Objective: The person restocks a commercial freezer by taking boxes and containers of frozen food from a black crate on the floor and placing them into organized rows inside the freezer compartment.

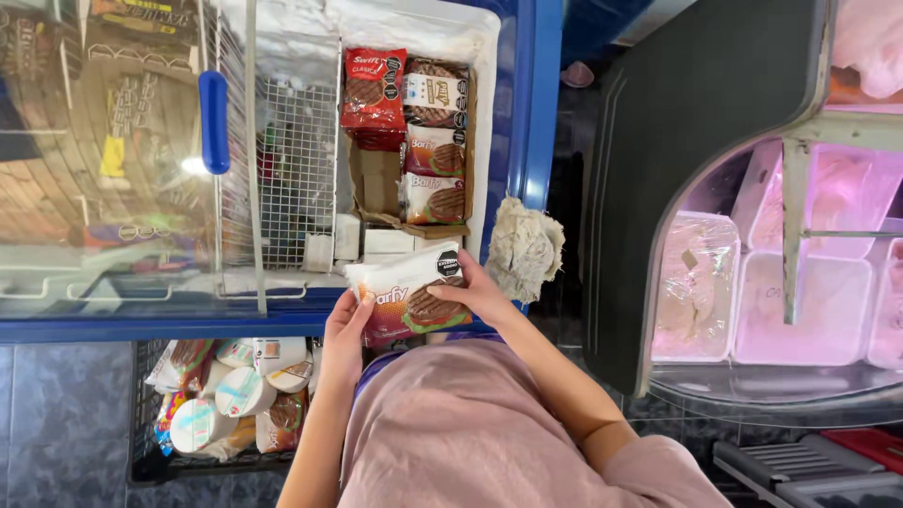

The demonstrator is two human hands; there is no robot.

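Note:
Both my hands hold a white bag of frozen burger patties (400, 292) over the near rim of an open chest freezer (527, 113). My left hand (346, 331) grips its lower left edge. My right hand (480, 292) pinches its right side. Inside the freezer, a cardboard box (376, 183) holds a red bag of patties (373, 89) and several more patty bags (435, 150) stacked on edge. White boxes (348, 240) lie in front of the cardboard box.
A wire divider (293, 160) and a sliding glass lid with a blue handle (214, 122) cover the freezer's left part. A crumpled cloth (523, 249) lies on the rim. A black crate (143, 442) of tubs and packets sits on the floor. A display case (781, 282) with trays stands right.

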